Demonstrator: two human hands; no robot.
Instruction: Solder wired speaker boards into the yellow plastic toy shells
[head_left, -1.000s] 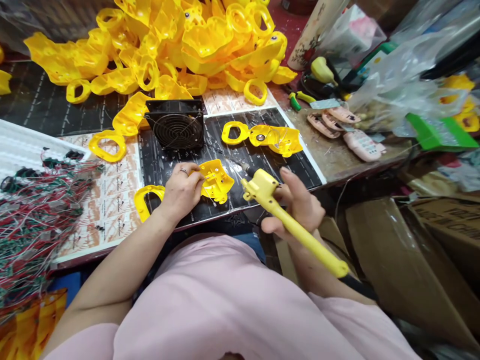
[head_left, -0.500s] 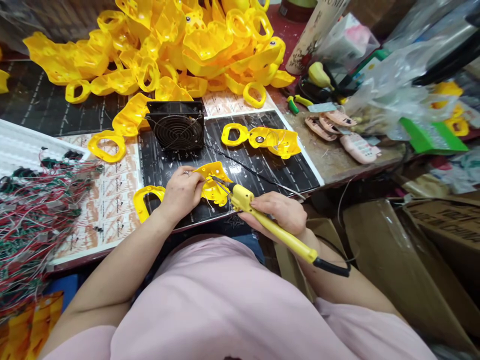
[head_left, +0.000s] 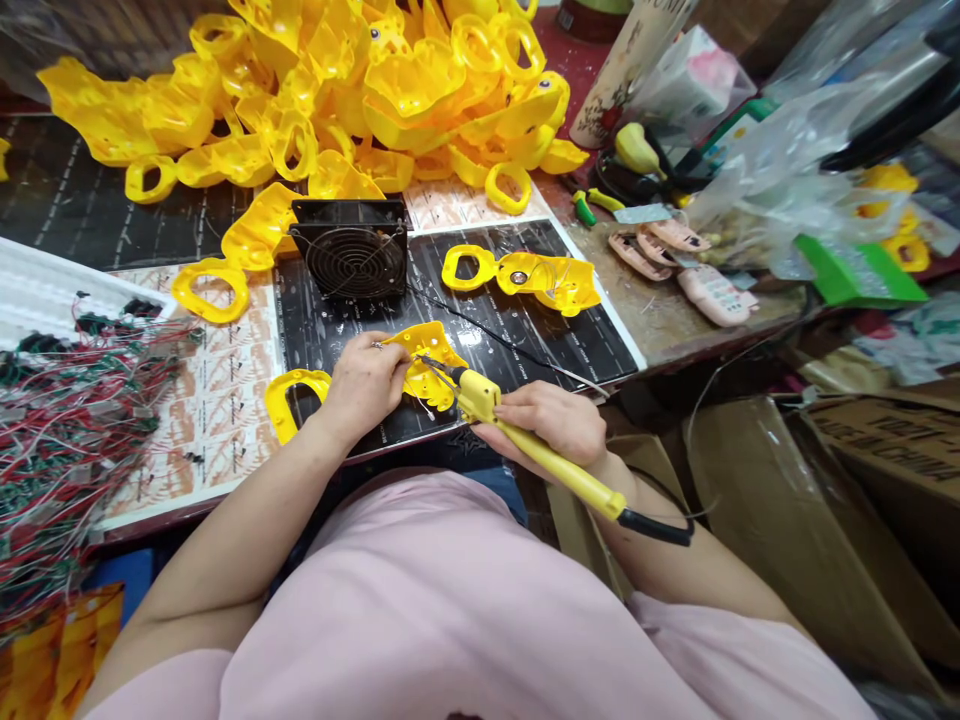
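Observation:
My right hand [head_left: 551, 425] is wrapped around a yellow soldering iron [head_left: 555, 468], whose black cable runs back over the forearm. The iron's metal tip points left into a yellow plastic shell half [head_left: 439, 345] lying hollow side up on the black mat. At the shell's left edge my left hand [head_left: 367, 385] is closed, thumb and fingers pinched close to the tip. What sits between those fingertips is too small to make out. A short pale wire [head_left: 424, 408] sticks out at the shell's near side. Left of the shell lies its yellow ring-shaped part [head_left: 281, 408], partly behind my left wrist.
A black fan [head_left: 352, 250] stands behind the shell, its cable trailing right. Another yellow shell [head_left: 551, 280] lies on the mat. Yellow shells [head_left: 416, 85] are heaped at the back. Bundled wires [head_left: 82, 430] lie left; pink casings [head_left: 716, 293] and cardboard boxes [head_left: 787, 500] are right.
The soldering iron and my right hand have shifted slightly left, with the tip still inside the shell. My left hand keeps its pinch in nearly the same place.

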